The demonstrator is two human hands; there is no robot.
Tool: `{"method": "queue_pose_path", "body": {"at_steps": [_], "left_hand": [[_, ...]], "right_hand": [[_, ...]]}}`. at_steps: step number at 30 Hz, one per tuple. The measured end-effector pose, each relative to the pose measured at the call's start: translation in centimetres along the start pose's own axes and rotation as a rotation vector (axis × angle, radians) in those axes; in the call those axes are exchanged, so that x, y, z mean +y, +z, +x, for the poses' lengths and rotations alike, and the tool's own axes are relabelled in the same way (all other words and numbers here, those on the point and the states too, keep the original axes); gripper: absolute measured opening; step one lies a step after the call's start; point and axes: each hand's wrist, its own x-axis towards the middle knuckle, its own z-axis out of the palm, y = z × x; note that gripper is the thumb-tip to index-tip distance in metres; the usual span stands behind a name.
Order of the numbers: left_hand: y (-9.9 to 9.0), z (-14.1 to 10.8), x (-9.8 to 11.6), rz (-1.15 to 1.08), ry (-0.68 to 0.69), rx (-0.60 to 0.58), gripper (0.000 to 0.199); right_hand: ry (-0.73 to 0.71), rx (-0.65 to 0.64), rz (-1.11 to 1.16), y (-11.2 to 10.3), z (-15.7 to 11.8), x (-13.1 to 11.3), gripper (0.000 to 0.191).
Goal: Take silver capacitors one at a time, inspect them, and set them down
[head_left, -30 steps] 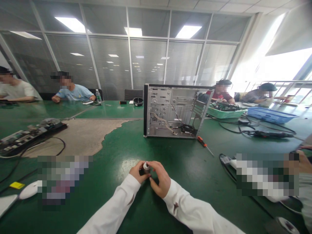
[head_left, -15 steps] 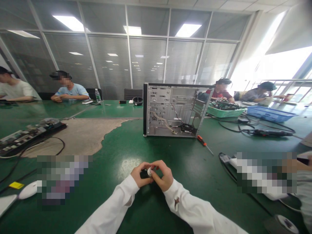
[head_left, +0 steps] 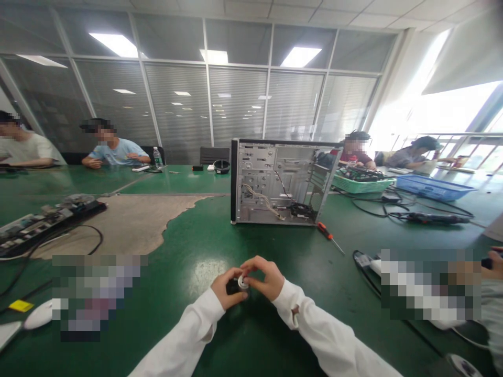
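Note:
Over the green tabletop, my left hand (head_left: 222, 291) curls around a small black piece (head_left: 232, 286) with a white round end (head_left: 243, 283). Its kind is too small to make out. The fingertips of my right hand (head_left: 269, 277) pinch that white end from the right. Beyond both hands stands an open computer case (head_left: 251, 178), its side panel off, with loose cables (head_left: 261, 198) and a black fan (head_left: 302, 209) inside. A screwdriver (head_left: 325, 230) with a red and black handle lies by the case's lower right corner.
A power strip (head_left: 51, 222) with plugs lies at left. At right are a green basket (head_left: 363, 183) of cables, a blue basket (head_left: 432, 188), a dark tool (head_left: 436, 218) and black cords. Several people sit around the table; one co-worker's hand (head_left: 493, 262) shows at the right edge.
My right hand has drawn back slightly to the right, its fingers more spread, and the white round end shows more fully. The left thumb has extended along the piece.

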Motion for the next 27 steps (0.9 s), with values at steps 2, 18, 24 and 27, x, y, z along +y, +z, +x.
{"method": "queue_pose_path", "body": {"at_steps": [2, 18, 24, 27], "left_hand": [[0.0, 0.0, 0.4, 0.02, 0.005, -0.002, 0.037], [-2.8, 0.9, -3.1, 0.027, -0.155, 0.321, 0.034], [-3.1, 1.0, -4.2, 0.068, -0.085, 0.243, 0.05], [-3.3, 1.1, -4.5, -0.032, -0.113, 0.26, 0.055]], "right_hand": [[0.013, 0.054, 0.037, 0.1, 0.0, 0.3, 0.024], [0.207, 0.103, -0.107, 0.0, -1.2, 6.3, 0.027], [0.3, 0.139, 0.039, -0.1, -1.2, 7.2, 0.025], [0.472, 0.324, 0.316, -0.7, -1.0, 8.5, 0.026]]}}
